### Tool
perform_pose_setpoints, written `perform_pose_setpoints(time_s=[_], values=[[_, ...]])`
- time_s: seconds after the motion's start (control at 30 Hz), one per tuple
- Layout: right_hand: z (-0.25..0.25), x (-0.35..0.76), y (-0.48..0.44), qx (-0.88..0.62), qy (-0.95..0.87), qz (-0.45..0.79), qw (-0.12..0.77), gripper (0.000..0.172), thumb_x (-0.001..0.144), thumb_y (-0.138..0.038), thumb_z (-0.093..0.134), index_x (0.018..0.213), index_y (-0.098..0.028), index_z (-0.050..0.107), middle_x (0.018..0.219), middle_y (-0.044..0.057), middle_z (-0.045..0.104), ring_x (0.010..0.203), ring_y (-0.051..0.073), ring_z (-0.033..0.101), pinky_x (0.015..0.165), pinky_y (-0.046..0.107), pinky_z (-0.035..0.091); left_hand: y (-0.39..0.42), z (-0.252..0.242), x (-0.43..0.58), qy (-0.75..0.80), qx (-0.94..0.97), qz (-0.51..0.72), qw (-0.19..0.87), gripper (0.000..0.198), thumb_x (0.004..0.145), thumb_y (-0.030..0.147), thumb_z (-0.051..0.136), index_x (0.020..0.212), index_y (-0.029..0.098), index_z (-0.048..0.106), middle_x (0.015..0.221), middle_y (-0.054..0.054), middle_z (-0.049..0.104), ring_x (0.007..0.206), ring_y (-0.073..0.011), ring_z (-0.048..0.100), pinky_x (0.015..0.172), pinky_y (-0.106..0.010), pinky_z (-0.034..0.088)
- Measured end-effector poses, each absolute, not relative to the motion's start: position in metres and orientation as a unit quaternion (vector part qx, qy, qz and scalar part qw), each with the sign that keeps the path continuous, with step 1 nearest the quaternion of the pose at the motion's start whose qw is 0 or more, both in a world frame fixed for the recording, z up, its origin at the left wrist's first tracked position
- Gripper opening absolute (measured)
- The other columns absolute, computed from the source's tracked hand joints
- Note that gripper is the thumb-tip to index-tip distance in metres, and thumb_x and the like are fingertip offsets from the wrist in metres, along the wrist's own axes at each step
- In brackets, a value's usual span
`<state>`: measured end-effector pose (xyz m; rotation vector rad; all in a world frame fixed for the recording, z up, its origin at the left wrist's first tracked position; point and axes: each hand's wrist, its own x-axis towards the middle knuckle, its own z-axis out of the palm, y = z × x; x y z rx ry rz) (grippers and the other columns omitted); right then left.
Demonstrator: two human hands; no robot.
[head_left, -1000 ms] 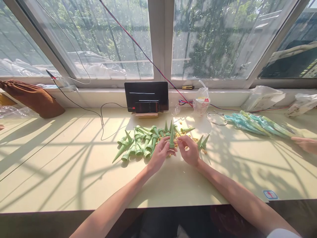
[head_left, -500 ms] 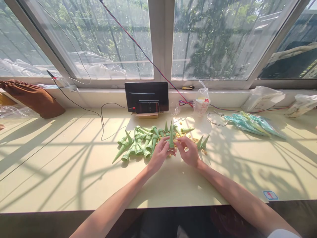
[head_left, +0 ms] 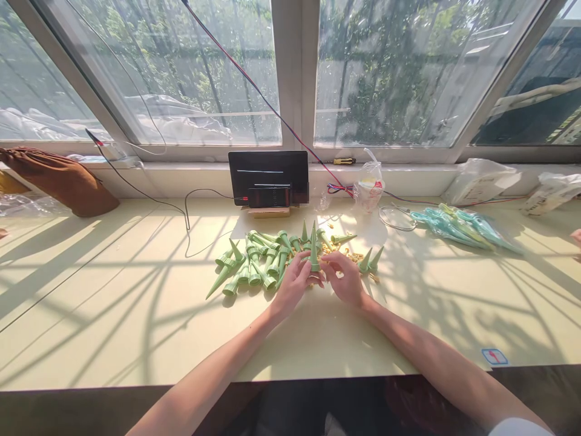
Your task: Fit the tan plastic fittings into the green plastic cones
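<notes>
My left hand (head_left: 294, 281) is closed round the collar of a green plastic spike (head_left: 313, 245), whose point stands upright. Close against the collar's right side is my right hand (head_left: 345, 280), thumb and fingers pinched. Whatever sits between those fingertips is too small to make out. A heap of similar green spikes (head_left: 254, 277) with ribbed collars lies left of and behind my left hand. Small yellow pieces (head_left: 361, 257) are scattered behind my hands, partly hidden by them. Two more green spikes (head_left: 373, 260) stand point-up just right of my right hand.
Behind the heap, a black tablet (head_left: 267, 169) and a phone (head_left: 269, 197) lean on a small stand. A bagged cup (head_left: 370, 188), bags of teal items (head_left: 458, 225) and a brown pouch (head_left: 77, 181) lie farther out. Another person's hand (head_left: 577, 236) shows at the right edge.
My hands and the held spike have barely shifted. At the right edge, another person's hand has come farther into view.
</notes>
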<state>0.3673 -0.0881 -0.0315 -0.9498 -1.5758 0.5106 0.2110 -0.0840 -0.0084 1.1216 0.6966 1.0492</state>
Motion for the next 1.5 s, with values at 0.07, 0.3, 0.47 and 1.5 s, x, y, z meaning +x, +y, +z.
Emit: perform_pose_setpoints(time_s=[0.07,0.3,0.47,1.5], values=[[-0.032,0.367,-0.088,-0.397,-0.663,0.243,0.586,0.013,0.097,-0.034,0.055,0.098,-0.022,0.061,0.088,0.003,0.062,0.064,0.013,0.062,0.057,0.027,0.056,-0.084,-0.008,0.211,0.306,0.496,0.466,0.666,0.044,0.090,0.046,0.061,0.121,0.019,0.046,0.083,-0.001,0.063,0.072,-0.0174,0.067,0.070,-0.034,0.055],[-0.029,0.365,-0.088,-0.384,-0.629,0.316,0.598,0.013,0.096,-0.035,0.058,0.094,-0.022,0.059,0.082,0.000,0.060,0.055,0.010,0.057,0.051,0.025,0.052,-0.084,-0.009,0.210,0.293,0.496,0.470,0.668,0.042,0.092,0.044,0.060,0.121,0.019,0.045,0.083,-0.002,0.063,0.071,-0.0173,0.067,0.067,-0.033,0.055],[-0.030,0.365,-0.088,-0.390,-0.604,0.353,0.599,0.015,0.094,-0.037,0.061,0.092,-0.021,0.060,0.078,0.000,0.060,0.055,0.011,0.057,0.049,0.024,0.050,-0.084,-0.009,0.209,0.302,0.515,0.480,0.643,0.039,0.092,0.043,0.061,0.120,0.020,0.047,0.087,-0.001,0.061,0.069,-0.0149,0.066,0.068,-0.033,0.056],[-0.028,0.366,-0.087,-0.437,-0.650,0.280,0.555,0.020,0.093,-0.039,0.060,0.102,-0.021,0.059,0.088,0.003,0.066,0.053,0.011,0.059,0.052,0.026,0.047,-0.079,-0.015,0.207,0.347,0.539,0.509,0.574,0.045,0.094,0.048,0.055,0.125,0.017,0.049,0.071,0.002,0.062,0.055,-0.0144,0.063,0.055,-0.030,0.053]])
